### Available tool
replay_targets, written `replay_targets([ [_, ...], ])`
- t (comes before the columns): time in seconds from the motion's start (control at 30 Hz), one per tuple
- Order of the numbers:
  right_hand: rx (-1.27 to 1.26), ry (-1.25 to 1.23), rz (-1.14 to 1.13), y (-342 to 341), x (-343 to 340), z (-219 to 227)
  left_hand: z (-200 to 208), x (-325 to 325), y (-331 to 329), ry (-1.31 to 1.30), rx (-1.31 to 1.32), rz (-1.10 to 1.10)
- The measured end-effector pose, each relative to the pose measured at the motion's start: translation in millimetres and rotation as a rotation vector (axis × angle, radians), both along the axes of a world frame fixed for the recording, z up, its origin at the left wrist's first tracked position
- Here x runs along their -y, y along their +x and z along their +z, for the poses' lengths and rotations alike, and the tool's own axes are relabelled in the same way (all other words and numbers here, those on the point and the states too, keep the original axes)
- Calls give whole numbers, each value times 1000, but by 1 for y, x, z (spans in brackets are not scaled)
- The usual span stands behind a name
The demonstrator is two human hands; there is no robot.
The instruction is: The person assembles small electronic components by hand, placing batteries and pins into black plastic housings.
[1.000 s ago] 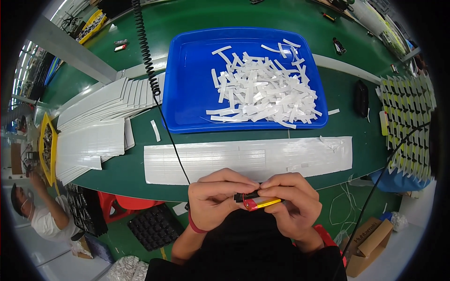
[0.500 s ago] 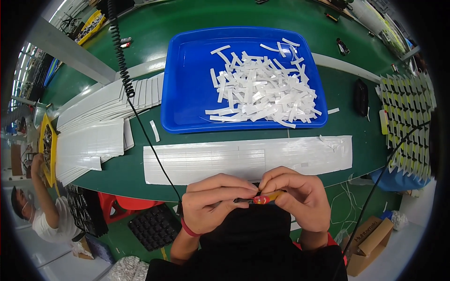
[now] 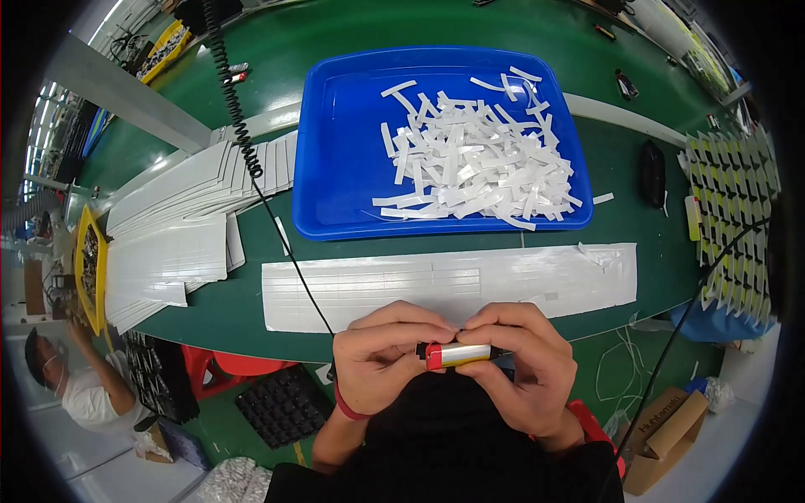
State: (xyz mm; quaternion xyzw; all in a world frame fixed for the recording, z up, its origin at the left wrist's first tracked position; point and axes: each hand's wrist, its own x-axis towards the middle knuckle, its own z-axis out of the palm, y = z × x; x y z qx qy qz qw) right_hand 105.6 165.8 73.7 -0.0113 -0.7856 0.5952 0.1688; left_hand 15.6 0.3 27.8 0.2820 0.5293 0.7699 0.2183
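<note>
Between my two hands, close to the table's near edge, is a small battery (image 3: 459, 355), silver with a red end and dark parts at both ends. My left hand (image 3: 379, 356), with a red band at the wrist, pinches its red end. At the other end my right hand (image 3: 530, 360) is closed on it with thumb and fingers. Just beyond the hands lies a long white sheet (image 3: 352, 295) of lined adhesive strips. Farther off, a blue tray (image 3: 340, 151) holds a heap of white strips (image 3: 482, 163).
Stacked white sheets (image 3: 172, 251) fan out at the left. A coiled black cable (image 3: 231, 96) hangs across the table. On the right are a black pouch-like object (image 3: 651, 174) and a rack of yellow-green pieces (image 3: 729, 226). Another person (image 3: 92, 381) works at the far left.
The battery has turned, so its silver side now shows where red and yellow did. My fingers have shifted their hold on it. The whole view has moved slightly.
</note>
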Motion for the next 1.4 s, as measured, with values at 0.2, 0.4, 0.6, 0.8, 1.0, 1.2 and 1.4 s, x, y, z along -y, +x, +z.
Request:
replay_targets([
  [0.2, -23, 31, -21, -1, 3, 0, 2, -1, 2, 27, 42, 35],
  [0.4, -21, 32, -12, -2, 2, -2, -1, 1, 0, 16, -12, 37],
  [0.6, -27, 108, -64, -5, 2, -4, 2, -1, 1, 8, 61, 6],
  [0.8, -18, 13, -151, -10, 4, 0, 2, -13, 8, 83, 212, 104],
  [1.0, 136, 183, 10, -2, -19, -7, 4, -11, 8, -85, 24, 128],
  [1.2, 237, 301, -23, -6, -64, 19, 22, -24, 1, -435, -188, 150],
  [1.4, 551, 172, -238, -81, -204, 29, 19, -25, -1, -798, -776, -25],
])
